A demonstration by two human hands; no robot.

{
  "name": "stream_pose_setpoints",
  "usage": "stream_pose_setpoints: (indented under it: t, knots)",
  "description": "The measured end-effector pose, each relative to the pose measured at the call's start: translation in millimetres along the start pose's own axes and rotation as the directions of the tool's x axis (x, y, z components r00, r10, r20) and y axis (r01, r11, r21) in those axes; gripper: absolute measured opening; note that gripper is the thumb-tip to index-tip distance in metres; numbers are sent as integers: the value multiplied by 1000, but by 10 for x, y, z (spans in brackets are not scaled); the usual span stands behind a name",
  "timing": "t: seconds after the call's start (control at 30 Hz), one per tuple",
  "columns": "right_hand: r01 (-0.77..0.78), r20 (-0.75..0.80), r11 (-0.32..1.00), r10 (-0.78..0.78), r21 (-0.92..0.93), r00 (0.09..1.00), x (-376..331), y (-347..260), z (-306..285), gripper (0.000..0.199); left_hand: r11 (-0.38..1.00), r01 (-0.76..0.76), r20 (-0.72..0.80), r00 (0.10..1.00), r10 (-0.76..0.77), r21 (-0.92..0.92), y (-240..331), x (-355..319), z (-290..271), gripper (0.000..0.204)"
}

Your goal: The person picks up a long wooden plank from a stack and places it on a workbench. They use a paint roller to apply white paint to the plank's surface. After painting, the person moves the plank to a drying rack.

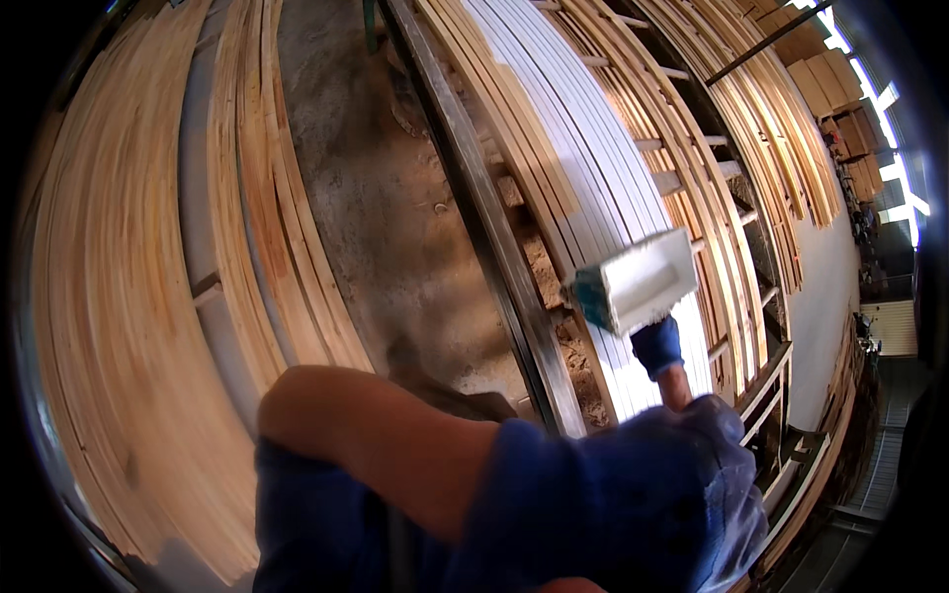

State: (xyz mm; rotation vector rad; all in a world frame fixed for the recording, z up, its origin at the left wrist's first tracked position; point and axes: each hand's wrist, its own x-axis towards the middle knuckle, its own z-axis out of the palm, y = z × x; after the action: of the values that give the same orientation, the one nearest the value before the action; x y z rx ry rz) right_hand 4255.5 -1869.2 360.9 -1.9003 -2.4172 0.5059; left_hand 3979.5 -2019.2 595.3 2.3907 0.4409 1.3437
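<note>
A white, box-shaped container [647, 282], smeared and turquoise at one end, is tilted above a row of white-coated boards [554, 89]. My right hand [656, 346], in a dark blue glove, grips it from the near side; its fingers are mostly hidden. Bare skin shows between that glove and blue fabric with a shiny, plastic-like surface. My bare left forearm [405, 440] crosses from the lower left and runs into blue fabric [593, 484]. Whether that is a glove or clothing is unclear, and I cannot make out the left fingers.
Long bare wooden strips [119, 296] lie at the left, and more strips [761, 119] rest on racks at the right. A dark metal rail [484, 217] runs beside the white boards, next to a stained floor [366, 198]. Cardboard boxes [825, 79] are stacked at the far right.
</note>
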Motion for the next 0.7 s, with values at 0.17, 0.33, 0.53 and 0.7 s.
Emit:
stream_pose_setpoints:
  t: [0.17,0.33,0.53,0.7]
  knots:
    - [33,56,998,-36,49,998,1668,-1197,35,24,992,69,-64,996,-63,103,-733,-254,-960,37]
    - [245,-51,963,-240,113,969,3257,-2321,41,47,975,111,-138,987,-85,191,-1509,-527,-1851,33]
    - [257,-3,962,-258,90,966,5397,-3736,173,39,798,446,-447,858,-253,404,-2517,-565,-2925,29]
    - [162,14,982,-165,96,986,6835,-4998,122,31,761,530,-213,848,-486,373,-3631,-1682,-4053,43]
